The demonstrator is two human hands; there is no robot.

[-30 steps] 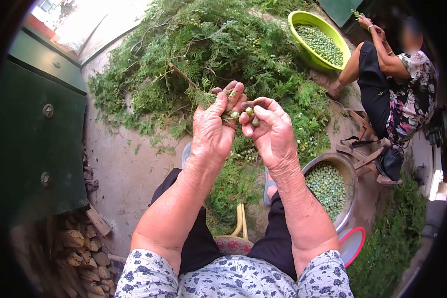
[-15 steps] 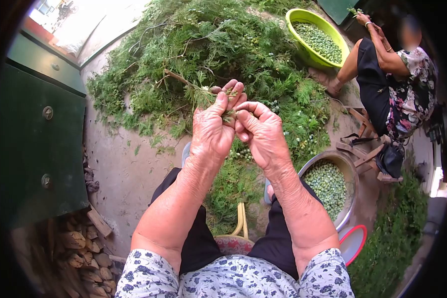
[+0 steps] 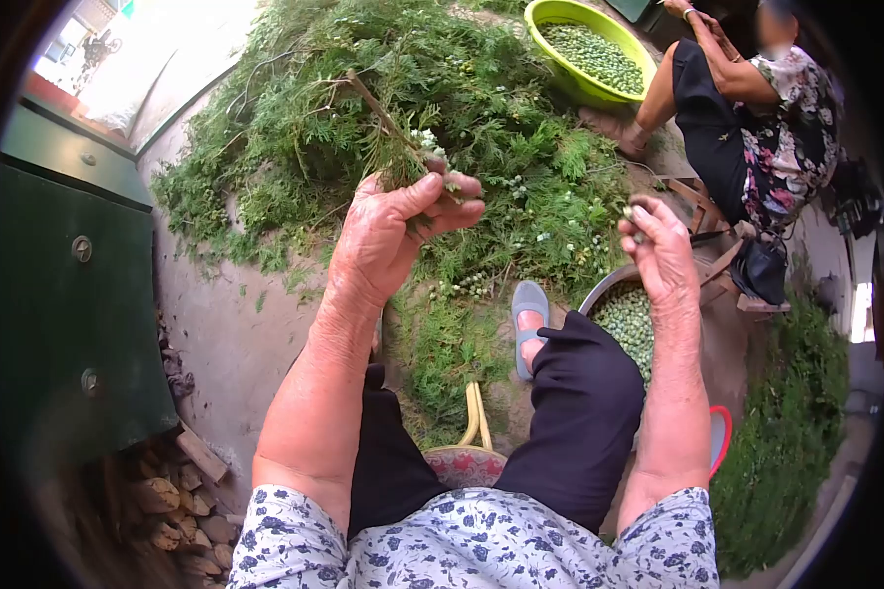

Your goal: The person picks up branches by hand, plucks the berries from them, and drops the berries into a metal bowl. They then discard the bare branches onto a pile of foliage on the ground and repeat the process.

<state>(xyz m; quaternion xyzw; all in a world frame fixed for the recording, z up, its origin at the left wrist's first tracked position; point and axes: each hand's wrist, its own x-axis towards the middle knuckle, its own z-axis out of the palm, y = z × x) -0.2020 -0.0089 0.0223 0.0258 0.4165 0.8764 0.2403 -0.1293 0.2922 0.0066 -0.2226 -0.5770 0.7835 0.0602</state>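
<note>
A leafy green sprig with a brown woody stem and pale green berries [image 3: 429, 144] is held in my left hand [image 3: 398, 221], pinched between thumb and fingers. Apart from it, to the right, my right hand [image 3: 658, 245] is raised with its fingers closed on small green berries [image 3: 636, 224]. Below and partly behind my right hand is a metal basin [image 3: 599, 287] holding many green berries [image 3: 627, 326]; my wrist hides part of it. Beyond both hands lies a large heap of green branches [image 3: 442, 93].
A yellow-green tub [image 3: 537, 37] of berries stands at the back. At right a person [image 3: 756, 118] sits on a wooden stool, a black bag [image 3: 759, 267] beside it. Green cabinet [image 3: 69, 294] at left, firewood [image 3: 182, 510] below it, red-rimmed item [image 3: 721, 437] by my right forearm.
My hands have separated. The right one has moved right, towards the metal basin, with berries in its fingers. My left hand has shifted slightly left with the sprig. The view has shifted slightly.
</note>
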